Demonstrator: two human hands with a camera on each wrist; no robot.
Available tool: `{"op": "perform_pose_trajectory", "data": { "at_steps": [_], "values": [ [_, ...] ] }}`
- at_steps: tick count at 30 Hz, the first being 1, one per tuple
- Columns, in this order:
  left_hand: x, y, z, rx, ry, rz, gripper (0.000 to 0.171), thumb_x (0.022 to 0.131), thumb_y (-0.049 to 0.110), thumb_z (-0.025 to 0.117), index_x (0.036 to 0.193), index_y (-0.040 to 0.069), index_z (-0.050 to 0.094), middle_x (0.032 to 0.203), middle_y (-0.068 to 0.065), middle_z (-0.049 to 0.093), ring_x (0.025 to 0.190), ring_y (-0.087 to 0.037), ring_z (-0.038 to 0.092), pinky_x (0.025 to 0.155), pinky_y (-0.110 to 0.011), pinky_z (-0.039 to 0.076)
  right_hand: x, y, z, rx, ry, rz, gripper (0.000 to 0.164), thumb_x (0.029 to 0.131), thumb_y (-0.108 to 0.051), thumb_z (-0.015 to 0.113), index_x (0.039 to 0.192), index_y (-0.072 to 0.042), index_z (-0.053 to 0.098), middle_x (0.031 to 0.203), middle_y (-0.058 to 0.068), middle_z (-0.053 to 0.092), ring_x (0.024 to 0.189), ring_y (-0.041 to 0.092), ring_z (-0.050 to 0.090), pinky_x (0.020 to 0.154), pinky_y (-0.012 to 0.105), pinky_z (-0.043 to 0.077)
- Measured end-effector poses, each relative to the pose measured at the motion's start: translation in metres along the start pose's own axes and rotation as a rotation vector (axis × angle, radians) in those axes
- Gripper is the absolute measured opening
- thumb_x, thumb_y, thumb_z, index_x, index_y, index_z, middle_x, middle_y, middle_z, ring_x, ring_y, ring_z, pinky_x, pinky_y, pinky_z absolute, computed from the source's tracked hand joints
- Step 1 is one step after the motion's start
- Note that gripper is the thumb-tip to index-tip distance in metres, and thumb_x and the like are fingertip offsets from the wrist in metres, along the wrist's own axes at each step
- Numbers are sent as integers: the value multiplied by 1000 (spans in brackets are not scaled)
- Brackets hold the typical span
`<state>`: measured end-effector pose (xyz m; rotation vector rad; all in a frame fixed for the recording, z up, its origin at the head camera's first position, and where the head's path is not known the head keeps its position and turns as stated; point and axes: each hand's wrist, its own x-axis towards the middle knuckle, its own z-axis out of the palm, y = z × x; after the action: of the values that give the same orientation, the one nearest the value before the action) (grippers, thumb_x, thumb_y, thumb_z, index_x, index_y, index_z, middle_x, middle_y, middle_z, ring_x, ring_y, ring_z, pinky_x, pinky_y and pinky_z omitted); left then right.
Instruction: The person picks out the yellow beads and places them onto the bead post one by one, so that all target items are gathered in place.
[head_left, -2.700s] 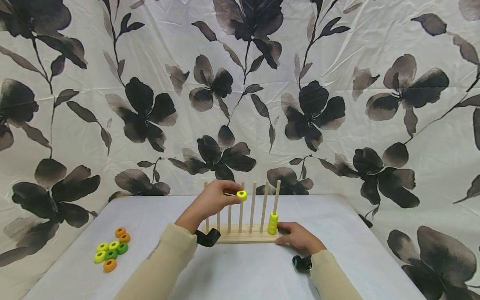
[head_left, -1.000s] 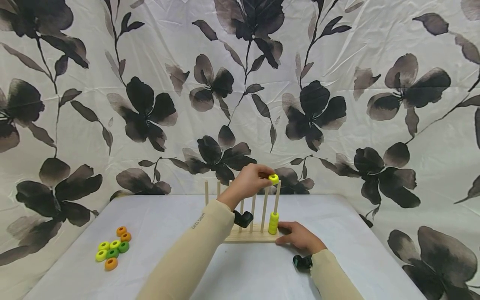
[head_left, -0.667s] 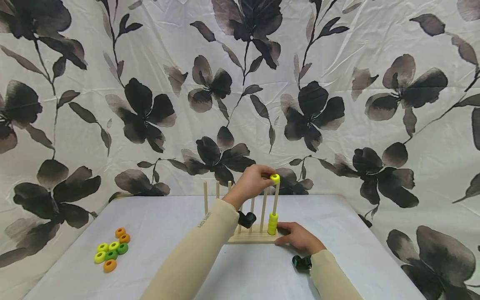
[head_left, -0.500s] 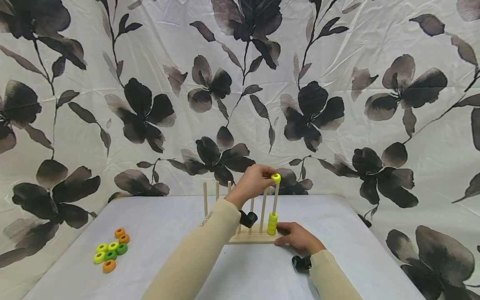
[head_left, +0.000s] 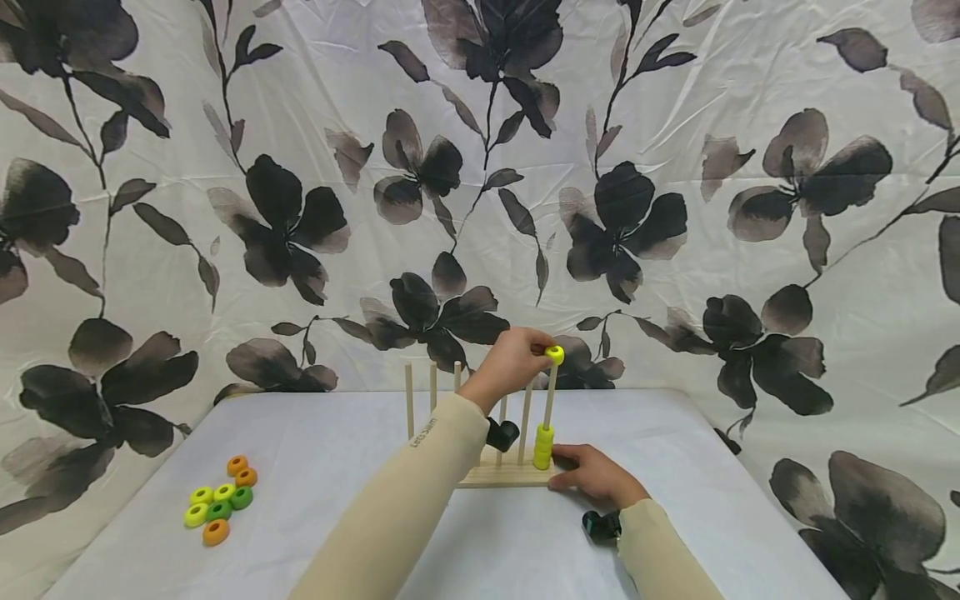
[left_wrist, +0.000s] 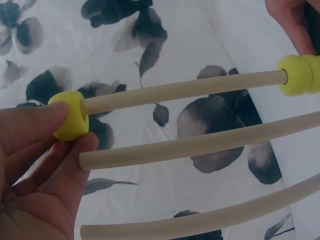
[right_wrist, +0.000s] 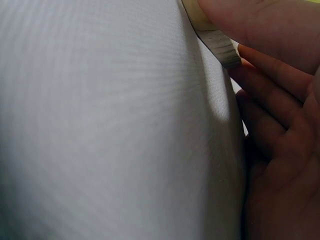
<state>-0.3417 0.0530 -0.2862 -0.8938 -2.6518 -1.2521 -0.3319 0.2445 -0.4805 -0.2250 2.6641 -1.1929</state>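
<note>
My left hand (head_left: 513,360) pinches a yellow ring-shaped bead (head_left: 554,356) between thumb and fingers at the top of the rightmost peg (head_left: 551,398). In the left wrist view the peg's tip meets the hole of that bead (left_wrist: 75,112). Lower on the same peg sits a stack of yellow beads (head_left: 543,447). My right hand (head_left: 596,477) holds the right end of the wooden peg stand (head_left: 506,477); in the right wrist view its thumb and fingers lie around the base's corner (right_wrist: 220,47). My left arm hides part of the stand and some pegs.
On the left of the white table (head_left: 300,450) lies a loose group of beads: orange ones (head_left: 216,532), yellow ones (head_left: 197,515) and green ones (head_left: 242,498). Bare upright pegs (head_left: 409,400) stand left of the loaded one. A floral cloth (head_left: 480,208) hangs behind the table.
My left hand has carried the yellow bead rightward and up, from over the middle pegs to the rightmost peg's tip. Over the last half second it shifts only slightly. My right hand stays put.
</note>
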Motion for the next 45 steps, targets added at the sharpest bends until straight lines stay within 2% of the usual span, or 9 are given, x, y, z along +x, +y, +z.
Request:
{"op": "perform_pose_trajectory", "data": {
  "at_steps": [5, 19, 28, 31, 45],
  "values": [
    [2, 0, 0, 7, 2, -4, 29, 92, 8, 64, 121, 4, 67, 115, -8, 70, 102, -16, 68, 87, -25, 56, 1, 0, 0, -9, -1, -2, 73, 74, -33, 82, 139, -13, 54, 145, 10, 51, 139, 38, 38, 112, 63, 28],
    [4, 1, -2, 35, -50, -21, 31, 91, 7, 65, 121, 3, 67, 114, -9, 70, 99, -17, 67, 85, -26, 56, -1, -2, 2, -21, 6, 14, 71, 76, -33, 80, 140, -15, 53, 146, 9, 50, 140, 38, 37, 112, 64, 27],
    [1, 1, -1, 79, -29, -26, 29, 92, 12, 65, 120, 4, 68, 114, -10, 70, 104, -20, 66, 88, -34, 56, -2, -4, 1, -4, -1, -6, 72, 76, -31, 81, 140, -12, 53, 146, 12, 49, 140, 39, 37, 112, 64, 26],
    [0, 2, -2, 87, -31, -23, 28, 92, 12, 65, 120, 5, 68, 114, -9, 70, 105, -20, 66, 89, -33, 56, -3, -4, 1, -8, 1, -11, 71, 77, -31, 80, 140, -12, 53, 146, 12, 49, 140, 38, 37, 112, 63, 27],
    [-5, -6, -11, 98, 25, 35, 27, 93, 12, 61, 119, 12, 69, 119, -7, 69, 112, -21, 64, 92, -35, 55, -3, -6, 2, -44, 15, 15, 67, 80, -32, 77, 140, -16, 53, 148, 10, 48, 140, 38, 36, 112, 63, 27]
  ]
}}
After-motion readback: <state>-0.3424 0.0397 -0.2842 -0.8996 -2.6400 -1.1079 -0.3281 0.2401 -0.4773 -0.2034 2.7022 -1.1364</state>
